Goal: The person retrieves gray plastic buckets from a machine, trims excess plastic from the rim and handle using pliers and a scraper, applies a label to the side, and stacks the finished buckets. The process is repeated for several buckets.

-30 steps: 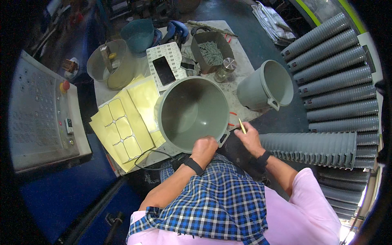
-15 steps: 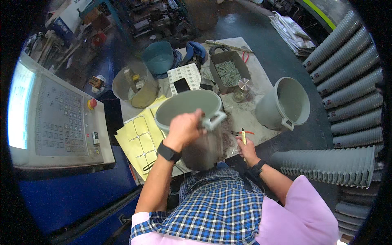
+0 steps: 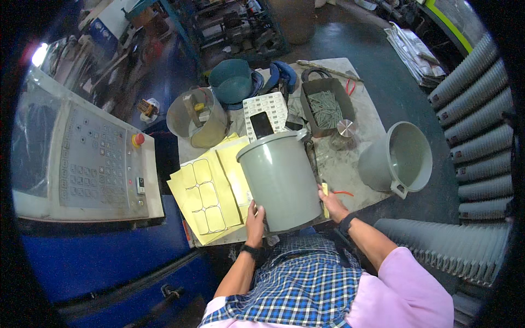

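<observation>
- Currently, the left hand [image 3: 255, 221] is held upright below the near left side of a grey bucket [image 3: 281, 183], its fingers laid against the outer wall; whether it is actually closed on the bucket cannot be told.
- By the right hand [image 3: 333, 206] a slim yellow tool [image 3: 326, 199] is gripped in curled fingers, pointed away from the body beside the bucket's right wall.
- Both forearms are reached forward from the lower edge, with the wrists set on either side of the bucket's base.
- The bucket is seen at the near edge of the table [image 3: 350, 161], tilted, its rim turned away and its base toward the checked apron [image 3: 301, 279].
- A second grey bucket [image 3: 377, 164] is placed at the table's right edge, its mouth and bare inner wall exposed.
- Many thin grey pieces [image 3: 324, 106] are heaped in a dark bin [image 3: 345, 104]; a block and something yellow are contained in a translucent tub [image 3: 210, 134].
- The first bucket's inside is hidden, and the contents of the teal basin [image 3: 229, 82] cannot be made out.
- A red-handled tool [image 3: 343, 192] is partly covered by the right hand.
- Ribbed grey stacks [image 3: 478, 128] are cut off at the dark right rim.
</observation>
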Tool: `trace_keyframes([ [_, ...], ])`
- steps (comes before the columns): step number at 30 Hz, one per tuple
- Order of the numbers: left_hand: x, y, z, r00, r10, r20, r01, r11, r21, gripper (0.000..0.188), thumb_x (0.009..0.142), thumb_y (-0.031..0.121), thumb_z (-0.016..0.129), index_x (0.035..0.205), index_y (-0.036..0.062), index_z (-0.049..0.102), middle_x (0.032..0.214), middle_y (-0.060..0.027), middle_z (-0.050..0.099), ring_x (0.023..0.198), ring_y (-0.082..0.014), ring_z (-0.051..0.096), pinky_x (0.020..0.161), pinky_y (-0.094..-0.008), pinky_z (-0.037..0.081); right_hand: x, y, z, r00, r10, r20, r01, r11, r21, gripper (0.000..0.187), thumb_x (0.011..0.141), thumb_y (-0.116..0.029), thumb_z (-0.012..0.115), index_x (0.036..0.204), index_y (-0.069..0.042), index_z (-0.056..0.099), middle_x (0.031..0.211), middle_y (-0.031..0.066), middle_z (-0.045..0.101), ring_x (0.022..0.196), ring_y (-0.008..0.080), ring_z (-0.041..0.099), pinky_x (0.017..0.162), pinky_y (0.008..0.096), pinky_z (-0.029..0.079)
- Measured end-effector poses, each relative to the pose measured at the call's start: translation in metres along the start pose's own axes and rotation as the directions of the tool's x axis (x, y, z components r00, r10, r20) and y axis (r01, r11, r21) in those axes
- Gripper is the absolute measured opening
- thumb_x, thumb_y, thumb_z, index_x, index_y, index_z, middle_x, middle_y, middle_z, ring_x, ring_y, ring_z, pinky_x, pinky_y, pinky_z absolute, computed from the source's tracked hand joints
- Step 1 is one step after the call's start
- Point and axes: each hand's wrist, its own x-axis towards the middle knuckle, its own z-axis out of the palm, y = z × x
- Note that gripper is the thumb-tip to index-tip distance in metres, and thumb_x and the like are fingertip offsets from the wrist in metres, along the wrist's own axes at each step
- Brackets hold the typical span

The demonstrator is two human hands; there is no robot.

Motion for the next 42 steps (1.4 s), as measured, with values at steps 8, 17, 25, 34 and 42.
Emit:
trace_keyframes([
  [8,-0.024,0.009,-0.034,0.959,-0.263,-0.104,0.214,0.915,-0.341,0.051,0.092,0.032,0.048,0.13,-0.0002,0.039,0.131,-0.0133,0.043,0.116,-0.024,0.044,0.098,-0.0362,0.036,0.022,-0.013,-0.018,0.959,0.253,0.129,-0.251,0.968,-0.034,0.049,0.094,-0.038,0.046,0.133,-0.009,0.041,0.105,0.0085,0.057,0.082,0.0185,0.057,0.069,0.0346,0.049],
  [17,-0.076,-0.009,0.011,0.981,0.188,0.038,-0.175,0.801,0.572,0.074,0.085,0.039,0.058,0.141,0.0037,0.025,0.138,-0.0233,0.032,0.128,-0.0379,0.029,0.105,-0.0449,0.025,0.039,0.014,-0.02,0.919,0.336,0.207,-0.372,0.912,0.171,0.054,0.093,-0.043,0.046,0.124,0.001,0.046,0.118,0.0109,0.052,0.103,0.0226,0.051,0.086,0.0401,0.042],
  [25,-0.087,-0.009,0.019,0.991,0.128,0.039,-0.127,0.804,0.581,0.087,0.077,0.027,0.067,0.144,0.007,0.014,0.142,-0.023,0.024,0.131,-0.0372,0.026,0.108,-0.0413,0.025,0.058,0.02,-0.014,0.934,0.358,-0.006,-0.355,0.924,-0.144,0.049,0.094,-0.04,0.045,0.105,0.007,0.052,0.095,0.0145,0.055,0.087,0.0232,0.05,0.075,0.0389,0.039],
  [34,-0.096,0.004,0.04,0.995,0.09,0.046,-0.095,0.692,0.716,0.082,0.082,0.035,0.063,0.144,0.0089,0.016,0.143,-0.0203,0.027,0.131,-0.0348,0.029,0.106,-0.0401,0.029,0.074,-0.018,-0.019,0.974,0.166,-0.156,-0.205,0.936,-0.285,0.055,0.09,-0.036,0.051,0.127,0.004,0.043,0.119,0.0228,0.053,0.107,0.0316,0.053,0.087,0.0394,0.042],
  [42,-0.07,-0.037,-0.019,0.965,0.032,-0.261,0.079,0.911,0.405,0.048,0.082,0.026,0.063,0.121,-0.0006,0.052,0.12,-0.0209,0.054,0.109,-0.0322,0.052,0.094,-0.0369,0.04,0.074,-0.005,-0.056,0.973,-0.063,-0.223,-0.081,0.808,-0.584,0.046,0.088,-0.029,0.051,0.123,0.001,0.049,0.12,0.0219,0.054,0.113,0.033,0.052,0.093,0.039,0.04],
])
